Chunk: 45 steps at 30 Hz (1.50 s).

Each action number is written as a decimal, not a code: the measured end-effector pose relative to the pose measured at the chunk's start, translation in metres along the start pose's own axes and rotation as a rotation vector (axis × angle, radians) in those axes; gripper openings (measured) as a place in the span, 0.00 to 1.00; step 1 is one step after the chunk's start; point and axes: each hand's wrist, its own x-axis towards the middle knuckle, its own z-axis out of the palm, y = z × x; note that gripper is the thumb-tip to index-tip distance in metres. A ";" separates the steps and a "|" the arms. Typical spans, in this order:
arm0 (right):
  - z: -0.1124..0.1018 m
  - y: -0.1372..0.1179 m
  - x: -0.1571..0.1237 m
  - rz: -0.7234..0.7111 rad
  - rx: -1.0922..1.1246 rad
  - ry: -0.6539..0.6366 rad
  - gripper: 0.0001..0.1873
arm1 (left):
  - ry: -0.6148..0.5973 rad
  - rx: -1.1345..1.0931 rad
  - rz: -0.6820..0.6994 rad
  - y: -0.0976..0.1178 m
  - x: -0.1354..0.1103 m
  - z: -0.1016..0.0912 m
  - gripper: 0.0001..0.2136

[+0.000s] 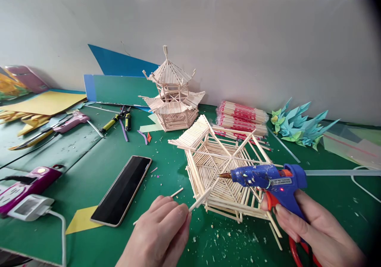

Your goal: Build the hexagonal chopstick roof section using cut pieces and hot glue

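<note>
My right hand [312,223] grips a blue hot glue gun [268,175] with a lit red light and fingers by its orange trigger. A clear glue stick [342,173] runs out of its back. The nozzle hovers over an unfinished wooden-stick frame [229,191], which has slatted panels and crossing bars on top. In front of the frame, my left hand [162,229] is closed on a thin wooden stick [195,206] whose far end lies along the frame's near edge. Another wooden stick [177,192] passes behind my left hand. Red scissors [294,253] show partly beneath my right hand.
A finished stick pagoda [172,96] stands behind the frame, beside bagged stick bundles [242,118] and a folded-paper piece [300,124]. To the left are a phone [122,191], a power strip [32,187], a pink glue gun [71,123] and pliers [114,122].
</note>
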 end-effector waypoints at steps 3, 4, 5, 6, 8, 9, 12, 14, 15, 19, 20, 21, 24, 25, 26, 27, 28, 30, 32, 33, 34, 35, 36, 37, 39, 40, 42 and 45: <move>0.001 0.001 0.000 -0.015 0.017 0.034 0.18 | -0.006 0.027 0.020 0.000 -0.001 0.000 0.08; 0.001 0.001 0.000 -0.005 0.012 0.011 0.17 | -0.005 0.036 0.022 0.000 -0.002 0.000 0.08; 0.000 0.001 0.000 0.005 0.004 -0.018 0.17 | -0.004 0.044 0.021 0.000 -0.002 0.000 0.08; -0.001 0.000 0.000 0.017 -0.004 -0.049 0.17 | -0.004 0.052 0.020 0.001 -0.003 0.000 0.08; -0.003 -0.001 0.001 0.029 -0.014 -0.088 0.17 | -0.017 0.066 0.017 0.000 -0.004 0.000 0.08; -0.004 -0.002 0.001 0.029 -0.016 -0.093 0.17 | -0.025 0.073 0.017 0.000 -0.004 0.001 0.08; -0.005 -0.003 0.001 0.023 -0.013 -0.085 0.17 | -0.046 0.084 0.030 -0.001 -0.004 0.000 0.08; -0.004 -0.003 0.000 0.022 -0.004 -0.073 0.17 | -0.057 0.091 0.041 0.000 -0.003 -0.002 0.08; -0.003 -0.003 0.000 0.020 0.003 -0.062 0.17 | -0.062 0.093 0.046 0.000 -0.002 -0.003 0.08; 0.000 -0.002 0.000 0.018 0.030 -0.006 0.16 | -0.061 0.094 0.043 0.001 0.001 -0.005 0.09; 0.000 -0.002 0.000 0.018 0.035 -0.002 0.16 | -0.056 0.095 0.037 0.001 0.002 -0.005 0.09; 0.001 -0.001 0.000 0.017 0.040 -0.001 0.17 | -0.049 0.097 0.033 0.001 0.002 -0.005 0.09; 0.000 -0.001 0.000 0.020 0.044 -0.033 0.18 | -0.015 0.106 0.028 -0.001 0.000 -0.003 0.06; -0.001 -0.001 0.001 0.022 0.042 -0.044 0.18 | 0.006 0.107 0.029 -0.001 0.000 -0.001 0.05; -0.001 -0.001 0.001 0.027 0.039 -0.061 0.18 | 0.032 0.108 0.029 -0.002 -0.001 0.000 0.04; -0.002 -0.001 0.002 0.029 0.035 -0.073 0.18 | 0.054 0.107 0.025 -0.002 -0.001 0.002 0.05; -0.003 -0.001 0.002 0.027 0.033 -0.075 0.18 | 0.078 0.105 0.025 -0.002 -0.001 0.003 0.08; -0.003 -0.001 0.002 0.027 0.028 -0.068 0.18 | 0.099 0.102 0.029 -0.002 0.000 0.006 0.12; -0.002 0.000 0.000 0.034 0.026 -0.052 0.18 | 0.083 0.103 0.047 -0.002 0.003 0.009 0.13; 0.000 0.000 -0.001 0.034 0.029 -0.039 0.18 | 0.076 0.103 0.053 -0.001 0.005 0.010 0.12; 0.002 -0.001 -0.001 0.030 0.033 -0.024 0.18 | 0.073 0.103 0.051 0.000 0.007 0.011 0.12; 0.004 -0.001 -0.002 0.020 0.040 -0.010 0.19 | 0.072 0.103 0.043 0.001 0.009 0.013 0.11; 0.006 -0.001 -0.002 0.005 0.049 0.004 0.19 | 0.081 0.103 0.034 0.002 0.010 0.014 0.11; 0.007 -0.001 -0.002 -0.013 0.058 0.015 0.19 | 0.088 0.105 0.023 0.003 0.011 0.016 0.10; 0.010 -0.002 -0.002 -0.050 0.069 0.022 0.20 | 0.091 0.116 0.020 0.003 0.013 0.019 0.10; 0.010 -0.002 -0.001 -0.065 0.068 0.020 0.19 | 0.091 0.120 0.023 0.003 0.014 0.020 0.10; 0.008 -0.002 0.000 -0.086 0.054 -0.004 0.18 | 0.091 0.119 0.026 0.001 0.015 0.021 0.10; 0.003 0.000 0.002 -0.139 0.025 -0.026 0.15 | 0.068 0.106 0.057 -0.002 0.015 0.021 0.10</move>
